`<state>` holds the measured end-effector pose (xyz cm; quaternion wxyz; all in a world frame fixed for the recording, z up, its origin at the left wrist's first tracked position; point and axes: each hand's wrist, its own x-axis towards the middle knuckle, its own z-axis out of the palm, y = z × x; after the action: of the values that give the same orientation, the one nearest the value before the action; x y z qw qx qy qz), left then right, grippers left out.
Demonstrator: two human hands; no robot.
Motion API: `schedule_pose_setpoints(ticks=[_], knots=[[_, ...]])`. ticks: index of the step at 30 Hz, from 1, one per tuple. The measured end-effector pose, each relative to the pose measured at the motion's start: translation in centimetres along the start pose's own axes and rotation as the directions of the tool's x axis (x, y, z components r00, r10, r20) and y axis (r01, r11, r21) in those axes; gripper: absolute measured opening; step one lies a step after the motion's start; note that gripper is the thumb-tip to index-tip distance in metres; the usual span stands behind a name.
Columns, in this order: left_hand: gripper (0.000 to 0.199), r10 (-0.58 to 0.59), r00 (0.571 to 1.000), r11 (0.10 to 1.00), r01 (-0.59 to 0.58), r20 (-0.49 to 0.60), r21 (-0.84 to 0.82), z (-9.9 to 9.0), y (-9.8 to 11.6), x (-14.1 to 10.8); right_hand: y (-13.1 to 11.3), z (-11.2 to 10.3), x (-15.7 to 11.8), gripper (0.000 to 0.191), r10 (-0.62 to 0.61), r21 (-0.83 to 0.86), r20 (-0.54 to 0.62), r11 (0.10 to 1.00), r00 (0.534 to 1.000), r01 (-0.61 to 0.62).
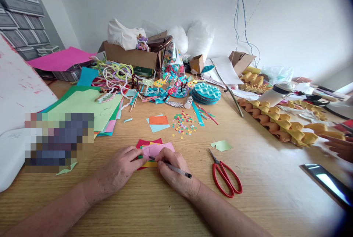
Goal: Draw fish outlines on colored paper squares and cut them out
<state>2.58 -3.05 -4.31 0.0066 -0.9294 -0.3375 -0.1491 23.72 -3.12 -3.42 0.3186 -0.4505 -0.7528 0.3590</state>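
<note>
My right hand (pixel 176 170) is closed around a pen (pixel 179 170), its tip down on a pink piece of paper (pixel 162 148). A curved drawn line shows on that pink sheet. Under it lie red paper (pixel 143 142) and yellow and green pieces, loosely stacked. My left hand (pixel 121 167) lies flat with fingers stretched out, pressing the left edge of the stack. To the right of my right hand, red-handled scissors (pixel 224 174) rest on the table with blades together. Beyond the stack, an orange piece with a drawn outline (pixel 158 120) lies on light blue paper (pixel 154 128).
Confetti dots (pixel 183 121) are scattered ahead, near blue wavy discs (pixel 205 92) and fish cut-outs (pixel 160 82). Coloured sheets (pixel 79 104) lie left. Egg cartons (pixel 275 119), a phone (pixel 327 181) and another person's hand (pixel 338 147) are right. A green scrap (pixel 221 145) sits by the scissors.
</note>
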Motion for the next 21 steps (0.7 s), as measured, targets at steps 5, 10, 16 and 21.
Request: schedule_pose_setpoints(ticks=[5, 10, 16, 21], knots=[[0.03, 0.002, 1.0, 1.0, -0.002, -0.002, -0.013, 0.11, -0.03, 0.03, -0.05, -0.01, 0.0, 0.014, -0.001, 0.003, -0.001, 1.0, 1.0, 0.001], [0.031, -0.004, 0.999, 1.0, 0.004, -0.038, -0.004, 0.29, -0.06, -0.02, -0.02, 0.02, -0.01, 0.015, -0.003, -0.007, 0.0, 1.0, 1.0, 0.003], [0.031, 0.003, 1.0, 1.0, -0.003, -0.008, 0.002, -0.01, 0.13, 0.01, 0.48, 0.24, -0.15, 0.013, -0.026, 0.043, -0.061, 0.999, 0.998, 0.029], [0.031, 0.007, 1.0, 1.0, -0.007, 0.009, -0.008, -0.22, 0.27, -0.01, 0.27, 0.44, 0.12, 0.015, -0.033, 0.021, -0.004, 0.999, 0.999, 0.033]])
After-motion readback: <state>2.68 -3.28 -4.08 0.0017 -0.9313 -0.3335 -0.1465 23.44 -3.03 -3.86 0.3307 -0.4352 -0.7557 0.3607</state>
